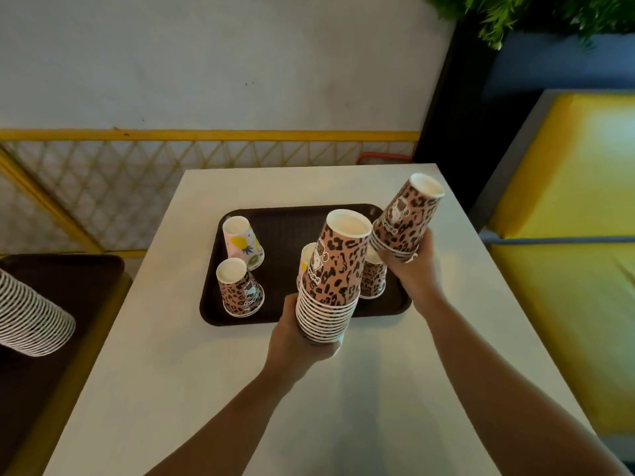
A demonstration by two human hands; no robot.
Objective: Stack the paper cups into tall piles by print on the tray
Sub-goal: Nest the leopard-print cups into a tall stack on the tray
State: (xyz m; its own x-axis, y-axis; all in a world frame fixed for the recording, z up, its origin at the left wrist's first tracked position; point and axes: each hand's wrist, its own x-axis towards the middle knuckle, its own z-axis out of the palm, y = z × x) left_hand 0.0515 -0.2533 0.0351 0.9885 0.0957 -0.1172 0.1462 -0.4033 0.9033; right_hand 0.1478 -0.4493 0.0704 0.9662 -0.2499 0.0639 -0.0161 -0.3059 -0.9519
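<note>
Your left hand [295, 334] grips a tall leopard pile [335, 273] from below, over the tray's [285, 231] near edge. Your right hand [414, 266] clasps a short leopard stack [407, 218] above the tray's right side. On the tray stand a leopard cup [238, 288] and a fruit cup [244, 242], upside down, on the worktop [213, 372].

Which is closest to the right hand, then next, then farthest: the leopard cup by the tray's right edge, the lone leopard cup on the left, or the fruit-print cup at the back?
From the right hand:
1. Leopard-print paper cup, right edge, beside it.
2. Lone leopard-print paper cup, tray's front left.
3. Fruit-print paper cup, back left; nearly tied with 2.
</note>
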